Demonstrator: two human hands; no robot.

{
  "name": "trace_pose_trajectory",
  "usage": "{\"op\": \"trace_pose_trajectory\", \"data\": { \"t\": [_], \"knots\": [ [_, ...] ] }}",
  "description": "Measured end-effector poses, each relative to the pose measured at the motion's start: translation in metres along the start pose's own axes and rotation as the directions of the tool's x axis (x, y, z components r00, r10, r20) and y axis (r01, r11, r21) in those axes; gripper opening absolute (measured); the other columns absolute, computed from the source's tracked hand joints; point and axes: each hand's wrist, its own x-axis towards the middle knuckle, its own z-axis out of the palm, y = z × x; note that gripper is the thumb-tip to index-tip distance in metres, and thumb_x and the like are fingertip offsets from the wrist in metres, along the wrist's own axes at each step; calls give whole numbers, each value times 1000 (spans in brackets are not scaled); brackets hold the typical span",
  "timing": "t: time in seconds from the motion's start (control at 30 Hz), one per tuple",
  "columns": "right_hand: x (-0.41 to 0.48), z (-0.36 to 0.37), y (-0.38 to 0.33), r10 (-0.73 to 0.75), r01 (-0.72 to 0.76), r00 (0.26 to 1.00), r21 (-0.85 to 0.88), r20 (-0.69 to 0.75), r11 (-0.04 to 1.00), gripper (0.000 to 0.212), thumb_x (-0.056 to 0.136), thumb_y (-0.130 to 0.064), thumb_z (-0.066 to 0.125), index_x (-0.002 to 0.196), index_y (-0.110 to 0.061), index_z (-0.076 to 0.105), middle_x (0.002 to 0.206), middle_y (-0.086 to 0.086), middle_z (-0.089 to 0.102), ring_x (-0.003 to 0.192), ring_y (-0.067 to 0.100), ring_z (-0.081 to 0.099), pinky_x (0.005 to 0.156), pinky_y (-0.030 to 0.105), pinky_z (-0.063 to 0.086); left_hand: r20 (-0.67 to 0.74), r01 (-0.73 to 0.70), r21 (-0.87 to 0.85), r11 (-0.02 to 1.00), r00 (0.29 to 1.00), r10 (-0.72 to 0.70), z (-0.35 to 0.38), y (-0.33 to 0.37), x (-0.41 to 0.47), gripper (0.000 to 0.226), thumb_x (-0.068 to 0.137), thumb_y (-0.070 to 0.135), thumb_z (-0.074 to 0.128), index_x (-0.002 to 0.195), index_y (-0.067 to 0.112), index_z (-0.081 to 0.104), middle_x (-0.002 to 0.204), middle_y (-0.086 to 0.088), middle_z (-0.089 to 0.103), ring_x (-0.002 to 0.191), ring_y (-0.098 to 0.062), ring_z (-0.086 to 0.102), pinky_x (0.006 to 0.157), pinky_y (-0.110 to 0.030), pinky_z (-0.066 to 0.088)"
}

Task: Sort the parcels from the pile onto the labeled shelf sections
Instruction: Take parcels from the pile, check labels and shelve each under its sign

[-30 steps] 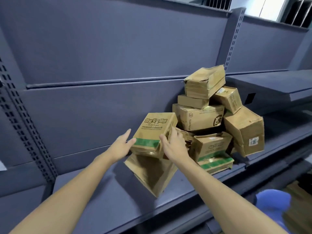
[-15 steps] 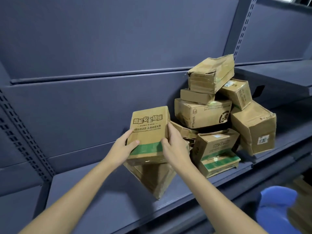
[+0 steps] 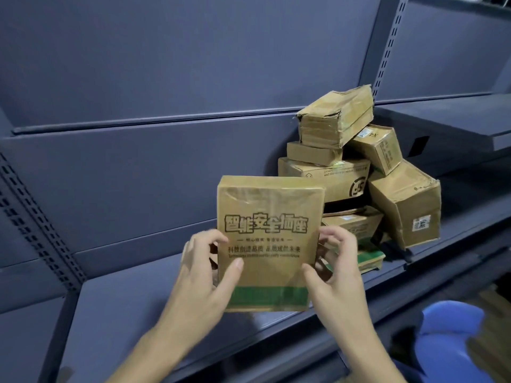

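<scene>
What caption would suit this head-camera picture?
Left hand and right hand hold a green-banded parcel upright before the box pile on a grey shelf.

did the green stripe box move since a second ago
Yes. The green-striped box has come away from the pile, toward the person, out over the front of the shelf.

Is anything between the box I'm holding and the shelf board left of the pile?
Nothing visible does. The left hand and right hand hold the box over the shelf board; the pile lies to its right.
</scene>
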Motion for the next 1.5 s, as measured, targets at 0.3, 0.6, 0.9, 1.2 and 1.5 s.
{"op": "trace_pose_trajectory", "data": {
  "t": [0.3,0.6,0.9,1.2,1.5],
  "knots": [
    [-13,-22,-33,-65,91,992,-271,105,958,83,77,-63,55,134,-72,-6,120,-24,34,110,-12,44,83,16,43,70,35,194,980,996,-50,-19,40,-5,60,76,77,28,117,79,-16,101,33,44,87,10,52,67,-2,33],
    [-25,-24,-51,-146,142,973,-36,-181,989,20,82,-49,56,99,-46,46,100,-20,61,92,6,62,70,15,48,4,35,103,994,999,-36,-22,45,-20,33,71,83,17,96,63,23,69,-2,54,59,-15,53,53,-30,40],
    [-31,-34,-42,-125,126,992,-28,34,992,45,82,-19,55,120,-43,54,125,-12,54,115,5,52,80,11,47,136,-45,85,995,990,33,-26,55,-30,61,93,51,43,129,74,0,127,51,35,114,15,47,92,-8,34],
    [-38,-27,-25,38,-39,999,131,10,991,27,79,-59,49,86,-33,55,119,-20,55,121,3,49,76,8,45,-28,46,-32,998,998,-47,-9,62,-51,19,79,57,40,92,45,48,125,26,50,115,-4,50,88,-24,44],
    [-64,30,-27,-41,-20,976,277,213,961,15,78,-47,54,93,-46,51,129,-19,42,122,1,45,89,4,36,-322,186,22,982,931,-169,-29,51,-99,29,69,49,45,98,56,43,123,19,35,122,12,32,95,-1,25]
  ]
}}
